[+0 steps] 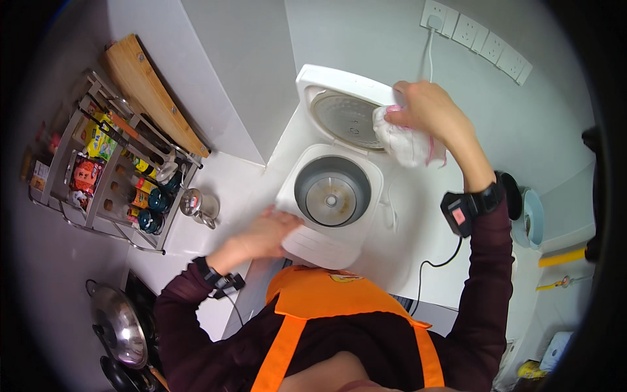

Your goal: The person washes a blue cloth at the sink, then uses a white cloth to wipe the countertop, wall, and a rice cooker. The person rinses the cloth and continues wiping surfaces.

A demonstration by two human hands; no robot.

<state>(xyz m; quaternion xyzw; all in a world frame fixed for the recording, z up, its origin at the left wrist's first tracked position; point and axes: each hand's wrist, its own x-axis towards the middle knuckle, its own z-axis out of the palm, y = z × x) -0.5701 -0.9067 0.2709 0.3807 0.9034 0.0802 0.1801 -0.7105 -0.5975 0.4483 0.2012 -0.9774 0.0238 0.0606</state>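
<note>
A white rice cooker stands before me with its lid raised. Its inner pot is out, so the heating plate shows, with brownish stains. My right hand grips a white cloth with pink edging at the right side of the lid, with the thumb on the cloth and fingers by the lid's edge. My left hand, slightly blurred, lies at the cooker's front left, fingers spread against its body and holding nothing.
A metal rack with seasoning jars and packets stands left, beside a glass jug and a wooden cutting board. A lidded wok sits lower left. Light blue bowls are at right; a plugged cord hangs behind.
</note>
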